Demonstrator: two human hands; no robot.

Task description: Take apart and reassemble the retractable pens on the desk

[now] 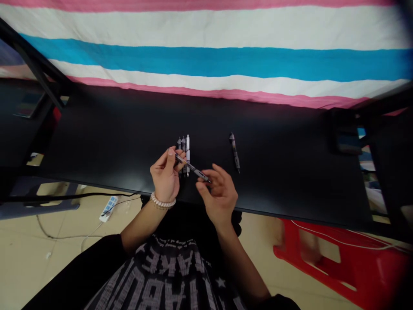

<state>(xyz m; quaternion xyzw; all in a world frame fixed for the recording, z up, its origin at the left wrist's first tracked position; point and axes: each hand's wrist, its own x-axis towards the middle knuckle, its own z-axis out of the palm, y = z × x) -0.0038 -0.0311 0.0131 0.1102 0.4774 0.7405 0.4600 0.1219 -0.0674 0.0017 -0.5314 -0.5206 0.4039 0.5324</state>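
Observation:
A dark pen with a grey grip lies slantwise across both hands above the desk. My left hand, wearing a pale coiled band at the wrist, pinches its upper end between thumb and fingers. Around the lower end, the thumb and curled fingers of my right hand close loosely; their exact contact is partly hidden. Behind my left fingers, a white pen lies beside two dark pens, all partly covered by the hand. Farther right, another dark pen lies alone.
The black desk meets a striped cloth along its back edge. A dark, phone-like object is at the right. Below are a red plastic stool and a white power strip with cables.

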